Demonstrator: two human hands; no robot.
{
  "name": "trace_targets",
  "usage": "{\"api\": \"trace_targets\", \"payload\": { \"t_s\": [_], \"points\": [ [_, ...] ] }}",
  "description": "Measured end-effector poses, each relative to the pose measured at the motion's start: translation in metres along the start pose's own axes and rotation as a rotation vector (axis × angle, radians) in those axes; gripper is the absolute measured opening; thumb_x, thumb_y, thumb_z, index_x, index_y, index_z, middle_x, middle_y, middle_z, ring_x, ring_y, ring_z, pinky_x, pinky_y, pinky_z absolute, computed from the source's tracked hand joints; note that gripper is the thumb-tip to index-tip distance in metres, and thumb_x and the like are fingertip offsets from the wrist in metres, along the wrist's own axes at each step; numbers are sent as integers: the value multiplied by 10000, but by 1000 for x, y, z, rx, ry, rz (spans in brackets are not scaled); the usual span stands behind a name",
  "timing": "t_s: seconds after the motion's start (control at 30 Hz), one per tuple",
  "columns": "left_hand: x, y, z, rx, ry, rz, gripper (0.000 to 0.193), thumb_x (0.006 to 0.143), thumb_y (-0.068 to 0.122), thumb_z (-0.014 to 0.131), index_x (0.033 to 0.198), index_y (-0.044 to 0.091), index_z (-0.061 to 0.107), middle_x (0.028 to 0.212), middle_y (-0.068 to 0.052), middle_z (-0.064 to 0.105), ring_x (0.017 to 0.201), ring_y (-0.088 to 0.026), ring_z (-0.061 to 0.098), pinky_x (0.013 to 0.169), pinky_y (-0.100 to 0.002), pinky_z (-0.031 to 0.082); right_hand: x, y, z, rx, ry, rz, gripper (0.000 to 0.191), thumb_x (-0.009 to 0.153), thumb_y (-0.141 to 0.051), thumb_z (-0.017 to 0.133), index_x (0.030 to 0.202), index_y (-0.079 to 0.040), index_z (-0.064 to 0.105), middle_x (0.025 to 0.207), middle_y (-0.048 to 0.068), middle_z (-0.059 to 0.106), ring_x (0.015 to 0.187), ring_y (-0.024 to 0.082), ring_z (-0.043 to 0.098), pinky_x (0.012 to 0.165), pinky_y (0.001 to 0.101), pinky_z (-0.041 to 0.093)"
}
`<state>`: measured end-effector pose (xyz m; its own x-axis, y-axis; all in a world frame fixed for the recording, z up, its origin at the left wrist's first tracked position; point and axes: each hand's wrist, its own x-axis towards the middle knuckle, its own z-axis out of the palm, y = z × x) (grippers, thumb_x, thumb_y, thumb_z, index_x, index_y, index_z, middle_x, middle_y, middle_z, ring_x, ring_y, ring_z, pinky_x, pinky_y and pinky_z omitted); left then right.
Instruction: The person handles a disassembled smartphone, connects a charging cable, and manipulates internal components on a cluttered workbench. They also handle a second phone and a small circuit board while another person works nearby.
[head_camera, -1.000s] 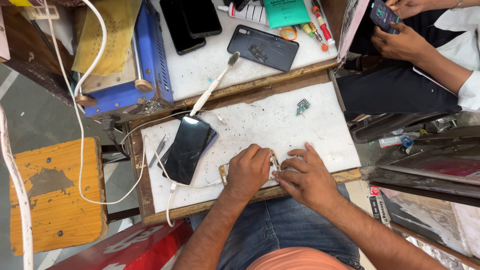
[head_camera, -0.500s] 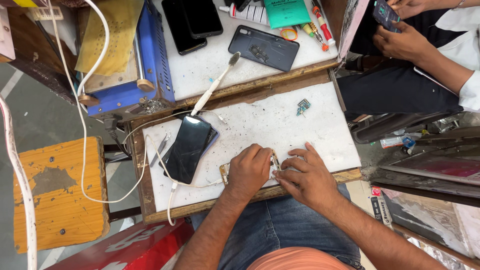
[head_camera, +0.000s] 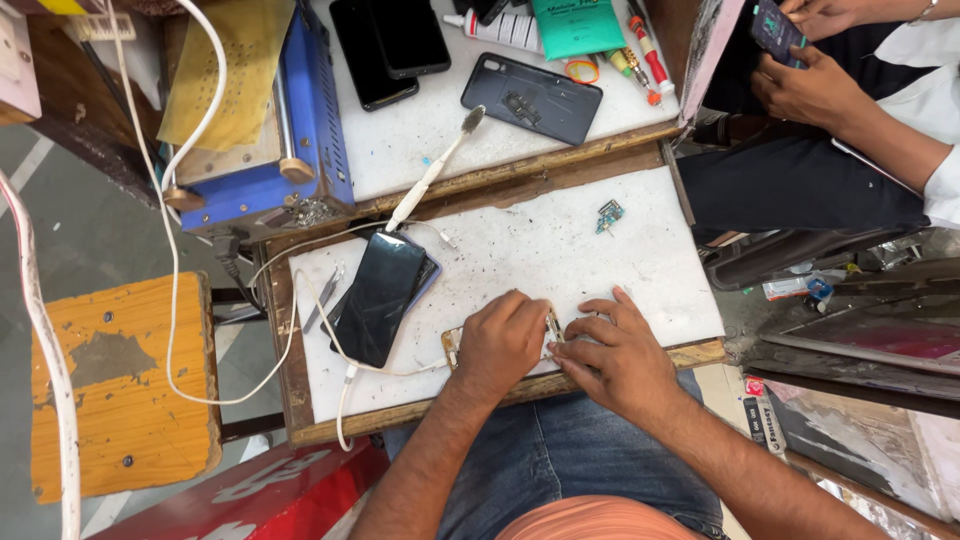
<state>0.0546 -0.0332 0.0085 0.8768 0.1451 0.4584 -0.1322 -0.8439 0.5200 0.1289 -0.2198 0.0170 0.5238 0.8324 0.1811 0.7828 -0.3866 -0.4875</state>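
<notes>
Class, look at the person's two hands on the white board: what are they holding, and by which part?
The left hand covers and presses down a small flat part; the right hand touches its right end. Which part is gripped cannot be told.

Left hand (head_camera: 500, 345), right hand (head_camera: 610, 358), knuckles together

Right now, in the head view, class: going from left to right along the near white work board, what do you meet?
Tweezers → black phone lying screen up → left hand → small metal part between both hands → right hand.
</notes>
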Motion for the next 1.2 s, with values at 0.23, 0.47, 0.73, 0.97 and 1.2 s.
{"api": "trace_targets", "payload": {
  "t_s": [0.23,0.47,0.73,0.97,1.2],
  "points": [
    [-1,-2,6,31,-44,6,113,879,57,749,973,32,693,842,-85,625,739,-238,687,621,-336,575,0,0,1,4,9,12,161,792,-278,820,937,-210,814,1036,-13,707,1237,237,564,1178,624,310],
    [-1,-1,3,-4,-44,36,167,856,43,737,1019,35,702,876,-75,635,790,-233,699,664,-335,586,0,1,0,5,16,6,163,782,-258,824,933,-199,812,1042,-12,703,1231,238,567,1185,618,315],
    [0,2,-1,-38,-34,16,143,886,54,743,1022,39,702,909,-70,657,827,-233,702,692,-337,588,-1,0,0,19,15,-2,176,773,-246,827,946,-208,818,1042,-14,701,1237,241,559,1181,619,310],
    [-2,0,-1,-44,-79,78,158,850,37,742,1005,37,712,899,-72,659,830,-233,700,684,-337,585,-2,2,2,13,0,8,165,776,-255,827,929,-196,812,1052,-9,700,1244,244,553,1189,616,306],
    [-3,-1,0,-25,-125,87,181,831,33,745,1010,23,716,908,-75,679,838,-226,707,677,-331,588,-2,2,3,11,-21,22,167,769,-267,831,908,-178,805,1065,-5,702,1255,242,548,1196,615,294]
  ]
}}
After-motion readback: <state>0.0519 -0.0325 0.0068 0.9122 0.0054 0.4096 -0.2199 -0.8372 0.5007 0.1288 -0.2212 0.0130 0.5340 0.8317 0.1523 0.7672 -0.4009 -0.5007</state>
